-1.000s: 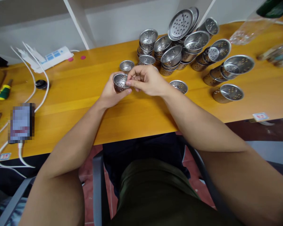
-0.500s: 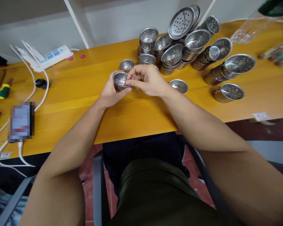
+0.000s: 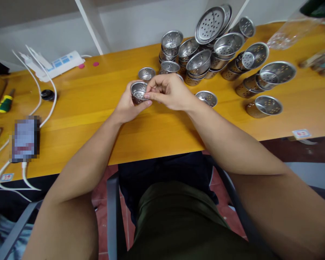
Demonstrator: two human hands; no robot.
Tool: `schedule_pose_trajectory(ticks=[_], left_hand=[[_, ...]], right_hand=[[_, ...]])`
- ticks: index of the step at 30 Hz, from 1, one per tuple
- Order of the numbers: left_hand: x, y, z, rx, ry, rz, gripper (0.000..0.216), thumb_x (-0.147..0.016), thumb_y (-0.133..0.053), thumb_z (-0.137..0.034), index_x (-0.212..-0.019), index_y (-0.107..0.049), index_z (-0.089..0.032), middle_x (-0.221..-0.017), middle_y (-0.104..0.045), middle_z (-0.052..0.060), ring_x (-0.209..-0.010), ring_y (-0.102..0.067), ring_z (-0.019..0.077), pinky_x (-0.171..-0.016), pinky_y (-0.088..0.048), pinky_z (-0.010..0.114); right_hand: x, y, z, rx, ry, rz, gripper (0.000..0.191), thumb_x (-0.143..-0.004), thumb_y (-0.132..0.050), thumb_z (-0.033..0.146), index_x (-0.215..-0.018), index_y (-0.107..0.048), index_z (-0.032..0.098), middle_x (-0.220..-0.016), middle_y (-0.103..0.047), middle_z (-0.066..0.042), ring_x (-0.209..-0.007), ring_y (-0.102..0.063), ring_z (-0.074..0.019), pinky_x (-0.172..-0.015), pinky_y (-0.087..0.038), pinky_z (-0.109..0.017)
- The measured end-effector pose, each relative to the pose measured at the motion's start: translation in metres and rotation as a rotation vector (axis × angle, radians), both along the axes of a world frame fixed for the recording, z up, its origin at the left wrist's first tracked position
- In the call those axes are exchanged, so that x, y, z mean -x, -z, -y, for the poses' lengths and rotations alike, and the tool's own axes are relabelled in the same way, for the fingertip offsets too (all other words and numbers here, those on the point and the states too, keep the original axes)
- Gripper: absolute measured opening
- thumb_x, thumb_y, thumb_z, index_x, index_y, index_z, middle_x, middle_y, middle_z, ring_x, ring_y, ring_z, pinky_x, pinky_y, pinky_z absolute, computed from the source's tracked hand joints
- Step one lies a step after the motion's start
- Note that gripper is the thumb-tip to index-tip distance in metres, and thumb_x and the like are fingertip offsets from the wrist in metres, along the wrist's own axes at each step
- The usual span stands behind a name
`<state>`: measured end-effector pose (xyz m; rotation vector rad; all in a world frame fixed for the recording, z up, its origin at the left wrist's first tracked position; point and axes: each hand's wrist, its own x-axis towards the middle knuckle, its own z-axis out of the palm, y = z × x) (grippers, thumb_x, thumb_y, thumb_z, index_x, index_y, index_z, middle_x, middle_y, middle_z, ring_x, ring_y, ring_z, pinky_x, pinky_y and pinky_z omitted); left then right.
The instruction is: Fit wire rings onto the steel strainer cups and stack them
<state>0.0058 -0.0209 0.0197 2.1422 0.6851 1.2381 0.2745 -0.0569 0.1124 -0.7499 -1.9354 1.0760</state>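
Note:
A small perforated metal cup with a rolled rim is held just above the wooden table. My left hand wraps round it from the left, thumb along the near side. At the cup's right rim, my right hand is closed in a pinch, thumb and forefinger at the edge; whether anything else is between the fingertips is hidden. Another small perforated cup stands just behind, and a shallow one sits to the right, partly covered by my right wrist.
Stacks of perforated metal cups crowd the back right, with round perforated lids leaning on them. A clear plastic bottle lies farther right. On the left are a power strip, white cables, a phone and a screwdriver.
Both hands keep the same hold on the cup. The view has shifted very slightly; nothing on the table has visibly moved.

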Motion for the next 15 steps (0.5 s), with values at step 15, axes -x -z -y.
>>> schedule_pose_trajectory(ticks=[15], left_hand=[[-0.007,-0.006,0.004,-0.021,-0.043,0.077,0.109,-0.108,-0.092,-0.097,-0.186,-0.045,-0.038,-0.169,-0.07,0.016,-0.165,-0.078,0.0405,-0.143,-0.067,0.061]], right_hand=[[0.0,0.009,0.01,-0.396,0.112,0.197,0.038,-0.115,-0.097,0.062,-0.136,-0.095,0.031,-0.161,-0.078,-0.02,-0.167,-0.069,-0.0489,-0.142,-0.062,-0.072]])
